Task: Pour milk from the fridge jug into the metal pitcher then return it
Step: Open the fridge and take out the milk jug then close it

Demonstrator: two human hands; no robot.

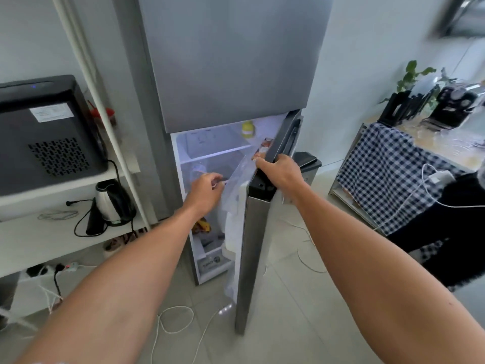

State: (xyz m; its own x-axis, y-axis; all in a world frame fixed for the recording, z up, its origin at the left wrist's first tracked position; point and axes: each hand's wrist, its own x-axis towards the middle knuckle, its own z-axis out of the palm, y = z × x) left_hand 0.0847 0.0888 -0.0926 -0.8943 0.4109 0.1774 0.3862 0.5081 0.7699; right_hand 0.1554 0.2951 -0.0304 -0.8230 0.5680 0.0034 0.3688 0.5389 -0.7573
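The grey fridge (231, 61) stands straight ahead with its lower door (252, 245) swung open toward me. My right hand (278, 172) is shut on the top edge of that door. My left hand (206, 191) reaches inside at the level of the clear door shelf (237, 174), fingers curled at the shelf's edge; whether they grip anything is unclear. Below it, a white jug-like shape (232, 229) sits in the door rack, mostly hidden by the door. I see no metal pitcher.
A yellow-lidded jar (247, 129) sits on the top fridge shelf. At the left, white shelving holds a black appliance (47, 132) and a kettle (111, 203). A checked-cloth counter (388, 174) with a coffee machine (456, 106) stands right. Cables (175, 319) lie on the floor.
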